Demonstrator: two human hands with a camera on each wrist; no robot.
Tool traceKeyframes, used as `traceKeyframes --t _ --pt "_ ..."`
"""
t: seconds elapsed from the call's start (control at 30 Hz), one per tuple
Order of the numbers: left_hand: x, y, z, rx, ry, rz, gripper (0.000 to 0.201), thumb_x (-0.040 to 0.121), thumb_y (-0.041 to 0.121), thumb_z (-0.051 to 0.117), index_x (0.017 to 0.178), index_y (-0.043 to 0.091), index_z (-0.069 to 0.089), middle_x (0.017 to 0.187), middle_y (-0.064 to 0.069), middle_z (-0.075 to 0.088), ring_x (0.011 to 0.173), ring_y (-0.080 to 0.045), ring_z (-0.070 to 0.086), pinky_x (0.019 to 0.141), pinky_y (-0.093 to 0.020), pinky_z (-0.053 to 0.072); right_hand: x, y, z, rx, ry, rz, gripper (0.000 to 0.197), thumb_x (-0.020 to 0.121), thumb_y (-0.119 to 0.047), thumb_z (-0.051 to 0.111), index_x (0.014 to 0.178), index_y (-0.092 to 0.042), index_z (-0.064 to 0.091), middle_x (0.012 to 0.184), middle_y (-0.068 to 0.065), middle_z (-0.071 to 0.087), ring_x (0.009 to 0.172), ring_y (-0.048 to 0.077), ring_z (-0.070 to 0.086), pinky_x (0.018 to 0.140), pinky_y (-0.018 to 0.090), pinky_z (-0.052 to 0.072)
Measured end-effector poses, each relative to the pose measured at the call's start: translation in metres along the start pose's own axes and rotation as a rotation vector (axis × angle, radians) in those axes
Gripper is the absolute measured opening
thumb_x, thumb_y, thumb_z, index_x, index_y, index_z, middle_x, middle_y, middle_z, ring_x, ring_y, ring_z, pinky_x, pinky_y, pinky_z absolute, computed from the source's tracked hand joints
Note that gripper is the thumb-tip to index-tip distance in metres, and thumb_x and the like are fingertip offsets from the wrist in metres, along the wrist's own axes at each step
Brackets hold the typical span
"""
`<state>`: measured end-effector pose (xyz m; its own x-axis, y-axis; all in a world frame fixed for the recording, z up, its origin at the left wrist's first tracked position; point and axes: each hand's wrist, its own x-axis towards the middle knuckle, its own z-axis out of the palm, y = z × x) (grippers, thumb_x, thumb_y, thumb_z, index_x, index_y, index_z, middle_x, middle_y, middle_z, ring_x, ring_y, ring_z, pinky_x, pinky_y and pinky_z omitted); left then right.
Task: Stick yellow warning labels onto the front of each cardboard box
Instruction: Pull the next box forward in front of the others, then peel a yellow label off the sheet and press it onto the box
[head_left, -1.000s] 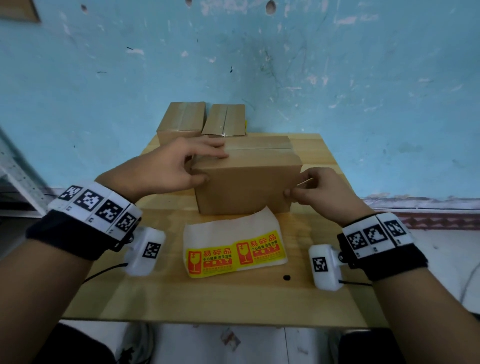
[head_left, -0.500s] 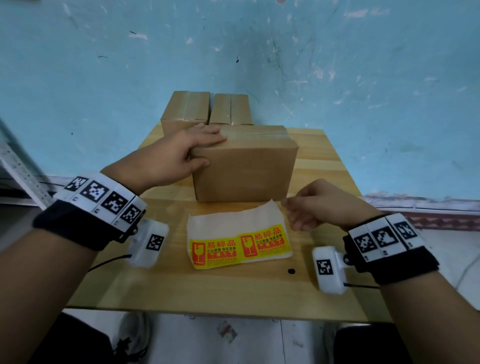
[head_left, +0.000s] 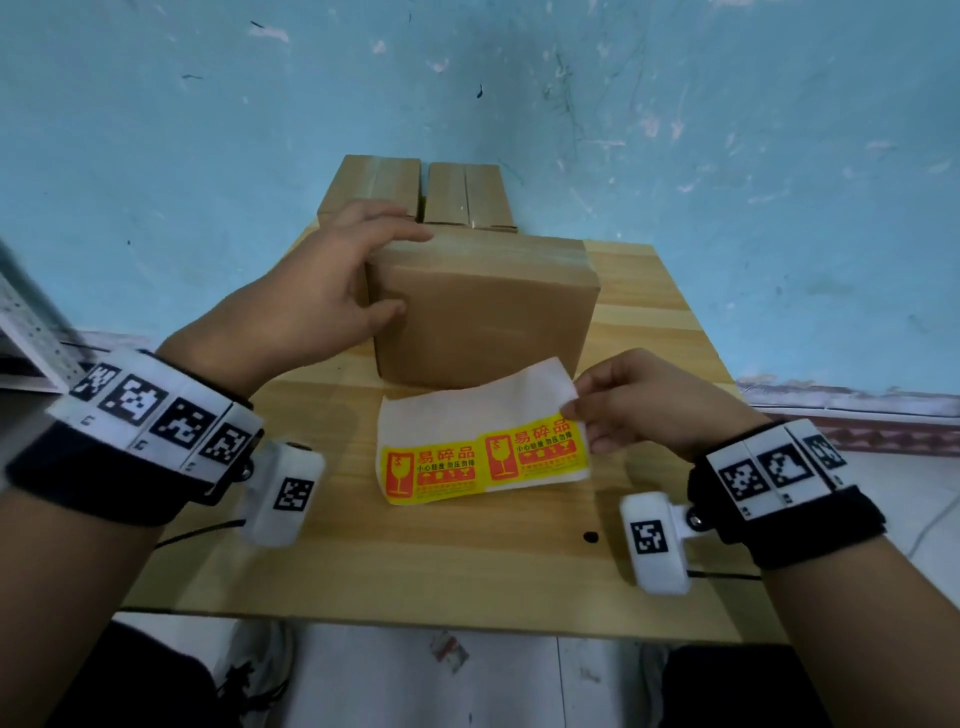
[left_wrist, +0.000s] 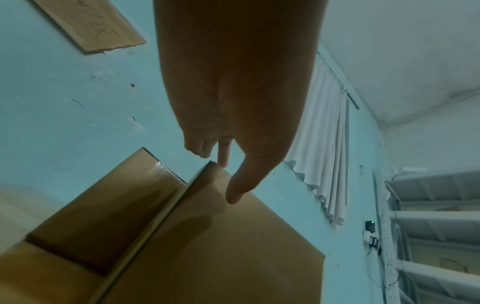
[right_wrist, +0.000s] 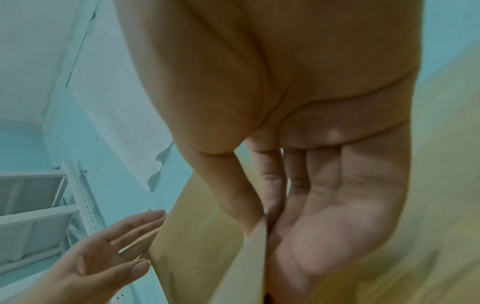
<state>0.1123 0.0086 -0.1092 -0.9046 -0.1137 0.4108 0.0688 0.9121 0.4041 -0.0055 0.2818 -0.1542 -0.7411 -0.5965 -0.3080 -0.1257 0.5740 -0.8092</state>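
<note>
Moving off the cardboard box, the right hand now pinches the right end of the label sheet, lifting that corner. Its long axis runs left to right, just in front of the box, mid-counter. Left hand holds the box's left top corner, thumb on the unlabeled front, fingers over the top.
</note>
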Motion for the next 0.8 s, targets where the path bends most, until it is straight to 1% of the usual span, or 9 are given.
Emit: traceKeyframes --t 0.13,0.23,0.3,0.37,0.43,0.53,0.6,0.67,0.8 --pt "-0.016 0.009 0.005 -0.076 0.045 0.018 0.048 0.082 0.010 0.075 0.124 0.029 0.059 0.145 0.004 0.036 0.140 -0.009 0.032 0.114 -0.024 0.028 0.000 -0.005 0.003 0.153 -0.032 -0.010 0.014 0.094 -0.007 0.061 0.097 0.006 0.067 0.087 0.022 0.073 0.068 0.019 0.071 0.062 0.027 0.059" --pt "-0.023 0.010 0.010 -0.098 0.038 0.078 0.038 0.079 0.007 0.077 0.110 0.026 0.065 0.136 0.000 0.042 0.138 -0.013 0.035 0.110 -0.025 0.033 -0.001 -0.008 0.004 0.306 -0.080 -0.027 0.018 0.086 -0.008 0.062 0.101 0.001 0.059 0.091 0.025 0.065 0.081 0.030 0.067 0.086 0.046 0.058" --pt "-0.027 0.013 0.013 -0.092 0.023 0.109 0.029 0.079 0.007 0.077 0.099 0.026 0.069 0.122 0.002 0.050 0.125 -0.015 0.043 0.101 -0.018 0.035 -0.003 -0.008 0.003 0.383 -0.083 -0.050 0.020 0.087 0.004 0.060 0.106 0.007 0.058 0.100 0.031 0.067 0.090 0.036 0.067 0.094 0.055 0.052" --pt "-0.031 0.019 0.015 -0.064 0.025 0.115 0.023 0.079 0.008 0.076 0.093 0.026 0.071 0.108 0.006 0.052 0.108 -0.012 0.045 0.091 -0.007 0.031 -0.002 -0.006 0.002 0.448 -0.075 -0.073 0.035 0.087 0.015 0.057 0.121 0.014 0.051 0.107 0.032 0.069 0.091 0.037 0.071 0.089 0.053 0.057" --pt "-0.034 0.028 0.016 -0.062 0.039 0.134 0.020 0.080 0.006 0.075 0.090 0.023 0.072 0.099 0.007 0.051 0.098 -0.011 0.045 0.086 -0.005 0.032 -0.004 -0.008 0.003 0.521 -0.069 -0.108 0.048 0.082 0.020 0.059 0.128 0.011 0.048 0.103 0.025 0.073 0.085 0.032 0.074 0.080 0.045 0.062" --pt "-0.037 0.040 0.021 -0.076 -0.053 0.222 0.026 0.077 0.001 0.075 0.083 0.026 0.070 0.090 0.008 0.057 0.088 -0.014 0.054 0.077 -0.021 0.044 -0.009 -0.011 0.004 0.627 -0.133 -0.184 0.056 0.071 0.015 0.064 0.125 -0.002 0.059 0.111 0.017 0.075 0.097 0.029 0.074 0.084 0.041 0.061" --pt "-0.040 0.045 0.026 -0.084 -0.097 0.233 0.027 0.078 0.003 0.076 0.086 0.029 0.070 0.090 0.008 0.058 0.084 -0.012 0.056 0.072 -0.025 0.045 -0.013 -0.013 0.005 0.668 -0.191 -0.224 0.056 0.071 0.011 0.064 0.124 -0.008 0.063 0.118 0.017 0.072 0.107 0.032 0.071 0.090 0.043 0.059" --pt "-0.044 0.049 0.032 -0.110 -0.100 0.185 0.023 0.081 0.010 0.075 0.096 0.026 0.068 0.096 0.009 0.055 0.085 -0.007 0.055 0.073 -0.014 0.042 -0.015 -0.014 0.004 0.690 -0.243 -0.238 0.057 0.075 0.010 0.062 0.128 -0.010 0.061 0.124 0.018 0.070 0.113 0.035 0.068 0.093 0.045 0.057" --pt "-0.049 0.055 0.043 -0.181 -0.060 0.096 0.031 0.084 0.026 0.074 0.111 0.023 0.061 0.108 0.010 0.049 0.096 -0.005 0.055 0.082 -0.014 0.046 -0.018 -0.014 0.006 0.836 -0.363 -0.277 0.058 0.086 0.011 0.047 0.140 -0.009 0.051 0.135 0.020 0.062 0.123 0.038 0.061 0.099 0.049 0.052"
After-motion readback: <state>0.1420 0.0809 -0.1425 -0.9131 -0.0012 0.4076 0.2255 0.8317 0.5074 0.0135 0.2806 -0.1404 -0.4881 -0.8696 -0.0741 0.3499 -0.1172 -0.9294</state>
